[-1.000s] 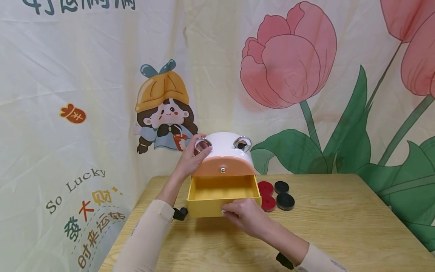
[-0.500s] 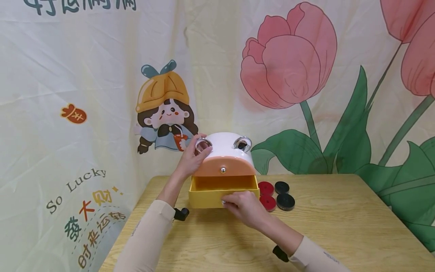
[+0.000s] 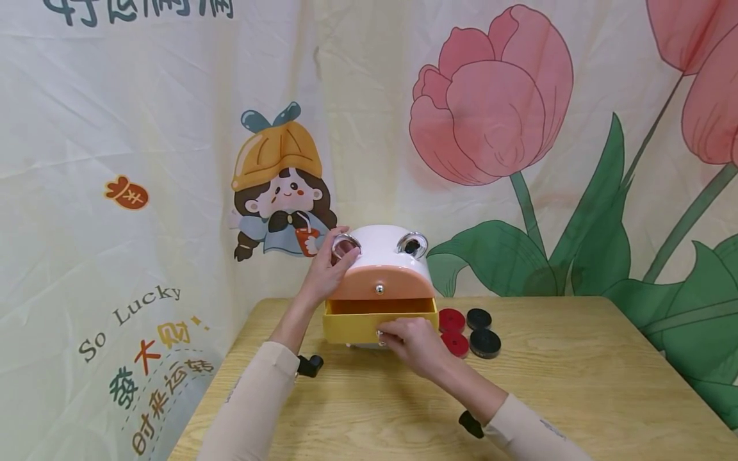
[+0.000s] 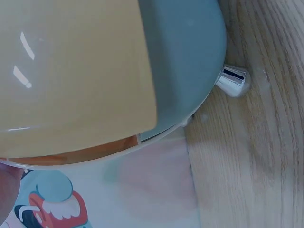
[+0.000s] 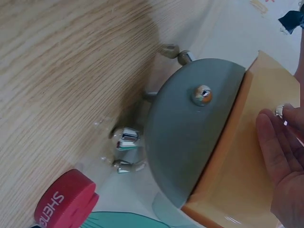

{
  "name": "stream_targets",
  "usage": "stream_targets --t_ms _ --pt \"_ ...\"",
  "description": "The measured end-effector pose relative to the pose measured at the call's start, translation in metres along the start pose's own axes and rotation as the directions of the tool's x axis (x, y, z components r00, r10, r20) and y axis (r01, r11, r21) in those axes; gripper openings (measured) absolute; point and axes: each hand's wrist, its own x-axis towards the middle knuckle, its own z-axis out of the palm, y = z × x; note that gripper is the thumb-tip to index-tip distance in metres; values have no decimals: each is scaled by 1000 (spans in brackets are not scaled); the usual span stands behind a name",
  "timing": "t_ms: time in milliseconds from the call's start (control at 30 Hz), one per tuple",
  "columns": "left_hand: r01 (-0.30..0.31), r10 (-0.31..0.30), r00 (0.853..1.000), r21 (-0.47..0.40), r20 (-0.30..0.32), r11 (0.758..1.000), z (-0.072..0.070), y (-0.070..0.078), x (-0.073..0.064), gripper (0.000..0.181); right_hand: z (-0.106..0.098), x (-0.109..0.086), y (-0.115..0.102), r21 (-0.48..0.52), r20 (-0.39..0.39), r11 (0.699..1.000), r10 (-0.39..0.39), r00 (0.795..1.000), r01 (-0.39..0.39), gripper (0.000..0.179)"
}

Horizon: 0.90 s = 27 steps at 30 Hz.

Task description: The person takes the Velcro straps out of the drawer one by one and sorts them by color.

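A small rounded drawer cabinet (image 3: 380,246) with a white top, silver ring-shaped eyes and an orange upper front (image 3: 360,285) stands on the table. Its yellow middle drawer (image 3: 348,328) sticks out partway. My right hand (image 3: 418,346) pinches the silver knob (image 5: 279,111) of that drawer between thumb and fingers. At the cabinet's upper left, my left hand (image 3: 325,272) grips around the left silver ring (image 3: 346,246), thumb in front. Below the yellow drawer, the right wrist view shows a blue-grey bottom drawer (image 5: 185,123) with its own round knob (image 5: 202,95).
Red rolls (image 3: 451,320) and black rolls (image 3: 485,343) lie on the wooden table (image 3: 553,384) just right of the cabinet. Silver feet (image 4: 233,80) lift the cabinet off the tabletop. A printed cloth (image 3: 369,128) hangs behind.
The yellow drawer has slid back into the cabinet by a good part of its length, my right hand moving away from me with it. The left hand stays on the ring.
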Motion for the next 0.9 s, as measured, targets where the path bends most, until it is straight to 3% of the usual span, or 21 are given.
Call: stream_targets --t_ms 233,533,633,733,900 --pt "17 -17 1000 -47 -5 999 2 -2 1 57 4 3 7 15 -37 1000 16 999 -15 23" --pt "-44 41 999 -114 -28 992 6 -6 -4 62 9 7 13 26 -58 999 35 998 -33 23" --pt "-49 46 999 -98 -30 994 6 4 -8 62 11 8 15 22 -59 999 47 997 -46 22" --pt "-51 49 998 -76 -34 996 6 3 -9 61 12 9 17 20 -61 998 56 997 -55 22" --pt "-79 76 995 -37 -57 996 10 -12 -9 69 14 11 19 18 -67 998 61 996 -60 19"
